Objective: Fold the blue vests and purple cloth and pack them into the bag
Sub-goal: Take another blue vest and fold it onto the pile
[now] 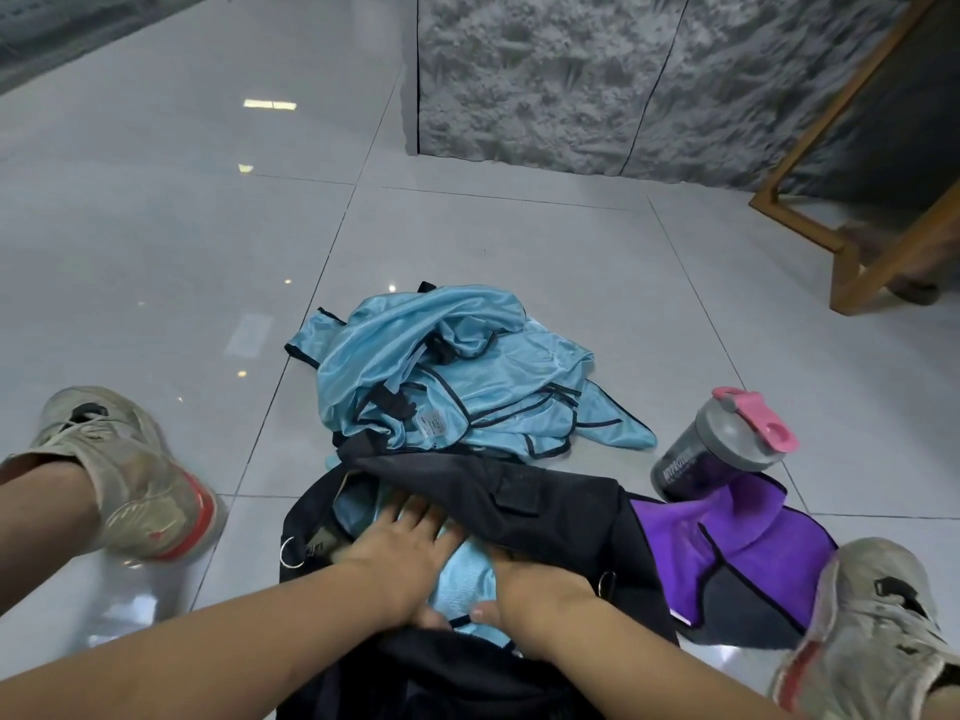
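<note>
A black bag (550, 506) lies open on the tiled floor between my feet. A folded light-blue vest (465, 579) sits inside its mouth. My left hand (402, 553) presses flat on that vest with straight fingers. My right hand (524, 584) is beside it on the vest; its fingers go under the bag's black flap and are hidden, only the thumb shows. A crumpled pile of blue vests (447, 376) with black trim lies on the floor just beyond the bag. The purple cloth (737, 548) lies spread to the bag's right.
A grey shaker bottle with a pink lid (727, 444) lies tilted on the purple cloth's far edge. My shoes are at the left (135, 470) and lower right (872, 636). A wooden frame (852, 241) stands at the far right, a grey stone wall (571, 80) behind.
</note>
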